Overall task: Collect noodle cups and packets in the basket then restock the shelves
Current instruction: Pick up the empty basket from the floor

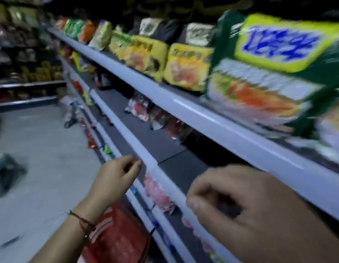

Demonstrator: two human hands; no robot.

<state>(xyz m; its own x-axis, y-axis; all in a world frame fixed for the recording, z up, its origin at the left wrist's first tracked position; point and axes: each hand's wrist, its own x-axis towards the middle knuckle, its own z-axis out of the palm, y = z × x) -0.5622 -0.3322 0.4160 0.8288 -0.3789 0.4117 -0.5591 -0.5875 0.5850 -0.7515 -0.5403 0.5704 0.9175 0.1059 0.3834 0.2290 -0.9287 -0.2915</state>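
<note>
My left hand (115, 177) hovers by the white front rail of the middle shelf (138, 149), fingers loosely curled and holding nothing. My right hand (246, 204) hangs in front of the same shelf further right, fingers curled down, nothing in it. A red basket (117, 238) sits below my left wrist against the shelving. Yellow noodle packets (185, 67) and a large green and yellow pack (275, 69) fill the top shelf. A few red and white packets (140, 107) lie deep on the dark middle shelf. The picture is blurred by motion.
The top shelf's white rail (202, 114) runs diagonally above my hands. Pink packets (157, 192) sit on a lower shelf. The grey aisle floor (43, 149) opens to the left, with a dark blurred object (7, 171) on it and more shelving (26, 73) behind.
</note>
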